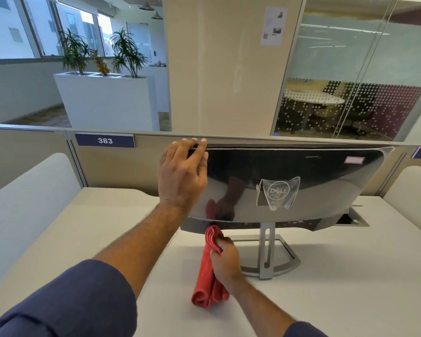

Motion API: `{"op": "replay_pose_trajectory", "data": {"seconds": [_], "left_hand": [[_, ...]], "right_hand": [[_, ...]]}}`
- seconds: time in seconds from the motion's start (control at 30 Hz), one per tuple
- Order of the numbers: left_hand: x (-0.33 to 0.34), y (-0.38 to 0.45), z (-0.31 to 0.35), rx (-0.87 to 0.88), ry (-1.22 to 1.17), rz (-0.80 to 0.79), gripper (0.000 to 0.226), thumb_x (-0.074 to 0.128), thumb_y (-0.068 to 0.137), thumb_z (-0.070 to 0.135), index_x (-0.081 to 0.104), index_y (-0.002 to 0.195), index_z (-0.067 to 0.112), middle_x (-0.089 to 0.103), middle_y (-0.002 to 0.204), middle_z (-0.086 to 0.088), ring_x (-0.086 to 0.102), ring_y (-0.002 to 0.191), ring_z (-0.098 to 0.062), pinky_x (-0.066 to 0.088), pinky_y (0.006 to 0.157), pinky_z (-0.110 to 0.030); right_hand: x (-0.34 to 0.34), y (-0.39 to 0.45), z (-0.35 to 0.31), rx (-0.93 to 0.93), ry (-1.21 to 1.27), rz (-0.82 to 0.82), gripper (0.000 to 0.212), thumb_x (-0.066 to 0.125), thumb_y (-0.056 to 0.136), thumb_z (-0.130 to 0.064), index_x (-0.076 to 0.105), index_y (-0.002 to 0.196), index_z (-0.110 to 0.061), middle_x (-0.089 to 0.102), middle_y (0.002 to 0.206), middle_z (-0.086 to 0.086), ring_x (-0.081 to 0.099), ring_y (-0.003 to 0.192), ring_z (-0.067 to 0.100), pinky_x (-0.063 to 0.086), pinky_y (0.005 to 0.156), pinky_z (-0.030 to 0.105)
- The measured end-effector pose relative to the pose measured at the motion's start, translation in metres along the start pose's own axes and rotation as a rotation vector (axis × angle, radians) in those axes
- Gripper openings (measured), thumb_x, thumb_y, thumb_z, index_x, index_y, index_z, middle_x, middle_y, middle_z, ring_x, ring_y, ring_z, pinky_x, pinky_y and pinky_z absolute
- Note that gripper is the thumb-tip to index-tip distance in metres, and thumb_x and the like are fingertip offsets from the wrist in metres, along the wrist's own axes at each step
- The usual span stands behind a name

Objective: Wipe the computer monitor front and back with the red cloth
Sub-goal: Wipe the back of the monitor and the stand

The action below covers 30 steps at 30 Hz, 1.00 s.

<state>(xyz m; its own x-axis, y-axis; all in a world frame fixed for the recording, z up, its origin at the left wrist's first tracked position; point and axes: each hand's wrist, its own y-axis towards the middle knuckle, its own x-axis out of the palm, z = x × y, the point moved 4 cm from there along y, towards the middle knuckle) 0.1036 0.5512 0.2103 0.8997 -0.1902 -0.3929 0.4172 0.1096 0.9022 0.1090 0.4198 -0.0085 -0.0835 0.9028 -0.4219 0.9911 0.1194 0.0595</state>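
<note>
The computer monitor (326,186) stands on a silver stand (267,251) with its glossy black back toward me; a clear film covers the logo. My left hand (182,173) grips the monitor's top left corner, fingers curled over the upper edge. My right hand (225,259) holds the bunched red cloth (206,280) just below the monitor's lower left edge; the cloth's top touches or nearly touches that edge, and its loose end hangs down to the desk. The screen side is hidden from me.
The white desk (102,234) is bounded by a beige partition (122,166) behind the monitor and padded side dividers (22,205) left and right. A cable cut-out (350,218) sits at the back right of the desk.
</note>
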Motion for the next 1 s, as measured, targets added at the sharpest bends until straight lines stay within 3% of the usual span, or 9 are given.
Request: {"op": "replay_pose_trajectory", "data": {"seconds": [0.1,0.17,0.23,0.33,0.43,0.6,0.73,0.93,1.0], "left_hand": [[-0.001,0.000,0.001,-0.005,0.000,-0.016,0.037,0.048,0.099,0.031,0.063,0.128,0.014,0.064,0.120,-0.005,0.054,0.113,-0.023,0.047,0.096,-0.037],[-0.002,0.000,0.003,-0.027,-0.007,-0.026,0.037,0.048,0.099,0.031,0.064,0.128,0.014,0.064,0.119,-0.004,0.055,0.113,-0.023,0.047,0.096,-0.038],[-0.003,0.001,0.003,-0.044,-0.012,-0.046,0.036,0.049,0.099,0.031,0.064,0.127,0.014,0.065,0.119,-0.004,0.054,0.113,-0.022,0.047,0.096,-0.038],[-0.006,0.003,0.002,-0.039,-0.015,-0.074,0.036,0.049,0.100,0.031,0.064,0.127,0.014,0.065,0.120,-0.003,0.055,0.112,-0.021,0.048,0.096,-0.038],[-0.010,0.004,0.003,-0.036,-0.025,-0.103,0.036,0.048,0.100,0.032,0.065,0.126,0.014,0.066,0.120,-0.003,0.056,0.111,-0.020,0.048,0.097,-0.038],[-0.016,0.008,0.005,-0.049,-0.029,-0.177,0.040,0.043,0.100,0.034,0.064,0.127,0.015,0.066,0.121,-0.003,0.056,0.112,-0.020,0.049,0.097,-0.038],[-0.021,0.016,0.010,-0.019,0.010,-0.230,0.040,0.042,0.099,0.033,0.064,0.126,0.014,0.066,0.118,-0.003,0.056,0.110,-0.021,0.047,0.095,-0.037],[-0.015,0.018,0.043,0.048,0.063,-0.301,0.043,0.039,0.100,0.035,0.059,0.132,0.015,0.059,0.135,-0.003,0.046,0.129,-0.023,0.035,0.112,-0.041],[-0.010,0.023,0.063,0.087,0.024,-0.343,0.045,0.037,0.101,0.036,0.056,0.135,0.015,0.056,0.139,-0.003,0.046,0.132,-0.023,0.029,0.115,-0.039]], "right_hand": [[-0.019,0.001,0.002,0.029,0.060,0.202,0.032,0.051,0.093,-0.002,0.064,0.119,-0.016,0.059,0.102,0.001,0.058,0.095,0.021,0.042,0.075,0.014],[-0.024,0.004,-0.003,0.055,0.086,0.264,0.044,0.050,0.093,0.000,0.054,0.133,-0.017,0.052,0.112,0.001,0.054,0.097,0.019,0.041,0.082,0.018],[-0.016,0.006,-0.011,0.057,0.078,0.109,0.047,0.049,0.095,-0.001,0.049,0.139,-0.018,0.045,0.117,-0.001,0.050,0.103,0.016,0.039,0.090,0.017],[-0.010,-0.001,-0.016,-0.019,-0.027,-0.135,0.047,0.048,0.096,-0.003,0.049,0.140,-0.021,0.053,0.121,-0.004,0.051,0.111,0.013,0.040,0.101,0.018],[-0.020,-0.010,-0.015,-0.098,-0.135,-0.140,0.043,0.051,0.097,-0.010,0.051,0.138,-0.023,0.060,0.126,-0.004,0.056,0.116,0.015,0.046,0.103,0.029],[-0.059,-0.025,-0.030,-0.237,-0.230,-0.067,0.041,0.058,0.095,-0.017,0.055,0.135,-0.026,0.063,0.121,-0.005,0.060,0.103,0.012,0.053,0.091,0.024],[-0.109,-0.031,-0.061,-0.487,-0.220,0.064,0.045,0.062,0.088,-0.007,0.060,0.131,-0.021,0.063,0.122,-0.003,0.059,0.104,0.009,0.048,0.092,0.015],[-0.176,-0.010,-0.112,-0.707,-0.348,0.487,0.059,0.070,0.083,-0.010,0.052,0.139,-0.012,0.051,0.141,0.011,0.053,0.122,0.027,0.050,0.098,0.037],[-0.180,-0.001,-0.115,-0.709,-0.494,0.472,0.060,0.071,0.083,-0.015,0.052,0.139,-0.016,0.051,0.142,0.011,0.054,0.121,0.030,0.050,0.097,0.040]]}}
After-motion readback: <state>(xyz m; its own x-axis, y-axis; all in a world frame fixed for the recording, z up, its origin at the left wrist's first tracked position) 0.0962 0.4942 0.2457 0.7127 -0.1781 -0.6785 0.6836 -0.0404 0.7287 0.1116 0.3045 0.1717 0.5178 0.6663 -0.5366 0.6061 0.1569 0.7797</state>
